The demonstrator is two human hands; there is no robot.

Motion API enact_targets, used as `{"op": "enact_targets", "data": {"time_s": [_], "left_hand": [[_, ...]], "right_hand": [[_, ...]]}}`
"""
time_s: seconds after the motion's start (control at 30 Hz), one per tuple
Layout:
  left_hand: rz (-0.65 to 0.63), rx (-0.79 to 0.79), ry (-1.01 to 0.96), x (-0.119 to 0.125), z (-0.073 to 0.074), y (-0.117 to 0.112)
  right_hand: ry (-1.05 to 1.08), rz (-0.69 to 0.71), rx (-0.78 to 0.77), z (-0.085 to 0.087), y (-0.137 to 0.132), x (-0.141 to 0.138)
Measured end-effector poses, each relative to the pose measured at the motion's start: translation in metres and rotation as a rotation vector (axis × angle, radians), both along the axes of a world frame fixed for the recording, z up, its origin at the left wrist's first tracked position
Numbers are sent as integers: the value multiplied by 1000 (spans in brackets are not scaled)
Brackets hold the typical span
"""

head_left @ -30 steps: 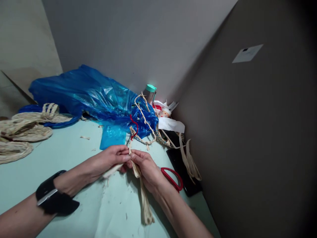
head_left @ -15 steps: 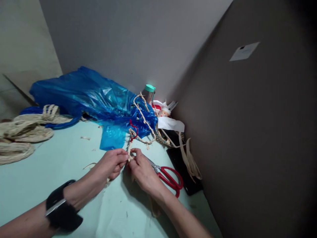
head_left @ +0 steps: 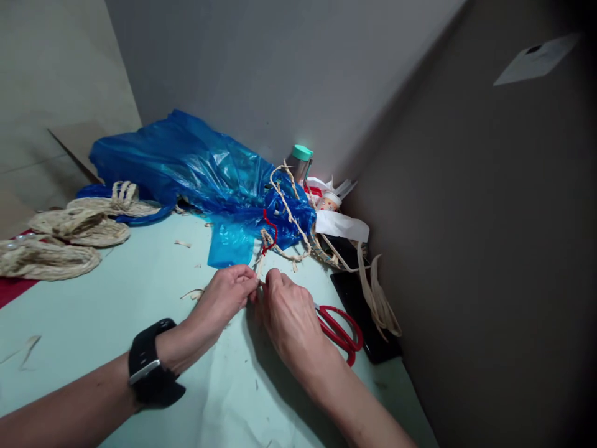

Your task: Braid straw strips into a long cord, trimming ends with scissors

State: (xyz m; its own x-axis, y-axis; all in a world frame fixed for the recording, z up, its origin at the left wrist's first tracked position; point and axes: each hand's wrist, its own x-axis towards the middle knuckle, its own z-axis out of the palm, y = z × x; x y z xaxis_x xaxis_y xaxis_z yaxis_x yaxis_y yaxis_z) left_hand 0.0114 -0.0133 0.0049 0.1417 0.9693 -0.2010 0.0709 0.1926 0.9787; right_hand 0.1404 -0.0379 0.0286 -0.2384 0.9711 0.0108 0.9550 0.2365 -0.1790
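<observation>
A pale braided straw cord (head_left: 295, 219) loops over the blue plastic and runs down to my fingers. Red yarn (head_left: 272, 238) is tied around it near its lower bend. My left hand (head_left: 232, 287), with a black watch (head_left: 152, 367) on the wrist, pinches the cord's lower end. Close beside it, my right hand (head_left: 290, 311) is closed with its fingertips at the same end, back of the hand up, so the strands in its grip are mostly hidden. Red-handled scissors (head_left: 341, 330) lie just right of my right hand, their blades partly covered by it.
A blue plastic bag (head_left: 186, 162) spreads along the wall. Behind it stands a bottle with a green lid (head_left: 302, 153). Several woven straw pieces (head_left: 60, 258) lie at left. A black flat object (head_left: 368, 339) with straw strips (head_left: 377, 305) on it sits at right, by the dark panel.
The view has shifted, so the scene sits further right. My right hand has turned more back-up and now covers the scissors' blades. Both hands stay at the cord's end.
</observation>
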Motion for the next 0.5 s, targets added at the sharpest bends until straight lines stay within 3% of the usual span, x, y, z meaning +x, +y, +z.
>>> {"op": "enact_targets", "data": {"time_s": [0.23,0.33,0.5], "left_hand": [[-64,-3,-32,-4,2,-2],[-51,-33,-64,-7,1,-1],[-117,-128,-199,-14,3,3]], "right_hand": [[97,23,-50,-3,-11,-4],[130,59,3,-5,-16,-7],[486,68,43,6,-10,7]]}}
